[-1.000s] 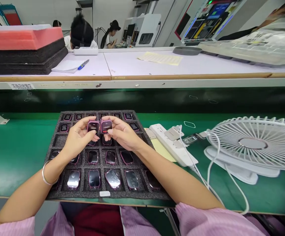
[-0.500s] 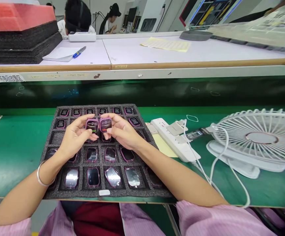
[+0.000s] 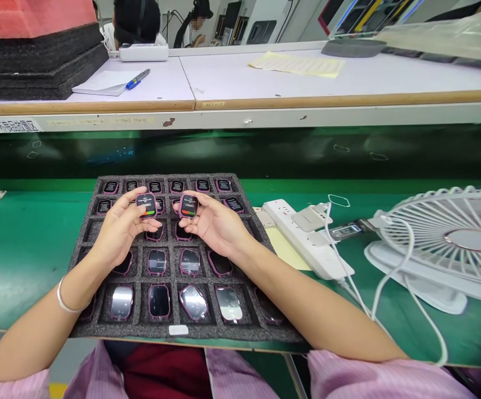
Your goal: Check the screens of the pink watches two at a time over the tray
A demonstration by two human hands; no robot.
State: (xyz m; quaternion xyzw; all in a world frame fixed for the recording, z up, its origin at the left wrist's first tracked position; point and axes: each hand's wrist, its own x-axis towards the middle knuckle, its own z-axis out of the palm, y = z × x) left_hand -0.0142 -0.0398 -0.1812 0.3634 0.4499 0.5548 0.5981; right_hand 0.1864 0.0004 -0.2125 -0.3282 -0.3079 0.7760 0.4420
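Note:
A black foam tray (image 3: 99, 321) lies on the green bench, its pockets filled with several pink-rimmed smartwatch bodies. My left hand (image 3: 118, 230) pinches one watch body (image 3: 146, 204) with a lit screen showing green and red marks. My right hand (image 3: 213, 224) grips a second lit watch body (image 3: 189, 205) the same way. Both are held side by side, a little apart, above the tray's upper middle rows. The far row of watches (image 3: 178, 186) shows lit text screens; the near rows (image 3: 158, 301) are dark and reflective.
A white power strip (image 3: 307, 244) with plugs and a white cable lies right of the tray, over a yellow sheet. A white desk fan (image 3: 452, 244) lies tilted at the right. Behind is a raised white shelf (image 3: 265, 83) with stacked foam, notebook and pen. Other people sit beyond.
The two held watches have moved slightly apart and their screens now show green and red marks. The view has shifted down and to the left a little.

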